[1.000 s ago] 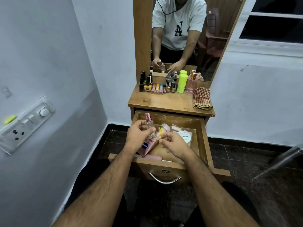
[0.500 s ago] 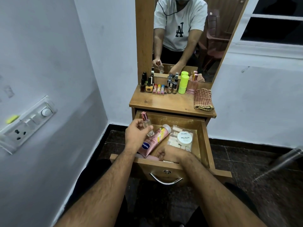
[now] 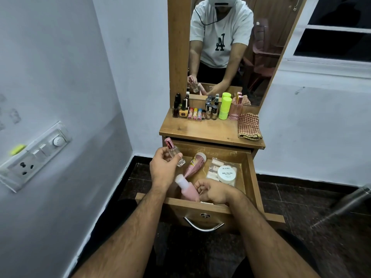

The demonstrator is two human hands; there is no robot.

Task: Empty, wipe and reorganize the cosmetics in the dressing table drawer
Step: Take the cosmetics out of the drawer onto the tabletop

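The wooden drawer (image 3: 253, 177) of the dressing table stands pulled out. My left hand (image 3: 163, 167) holds a small clear perfume bottle (image 3: 175, 152) with a pink cap above the drawer's left side. My right hand (image 3: 214, 192) is low in the drawer's front, gripping a pink bottle (image 3: 187, 188) with a pale cap, which is blurred. A pink tube (image 3: 195, 164) lies in the middle of the drawer. A white nail polish remover jar (image 3: 227, 173) rests on a clear packet of pads (image 3: 215, 164) at the right.
On the tabletop (image 3: 210, 130) stand several nail polish bottles (image 3: 181, 109), lip balms (image 3: 195, 114), a neon green container (image 3: 224, 108) and a pink perfume bottle (image 3: 236, 109). A folded checked cloth (image 3: 249, 126) lies at its right. A mirror (image 3: 230, 47) rises behind. A switchboard (image 3: 34, 157) is on the left wall.
My left hand lifted the small perfume bottle up and left out of the drawer. My right hand dropped to the drawer's front and took hold of the pink bottle, raising it.
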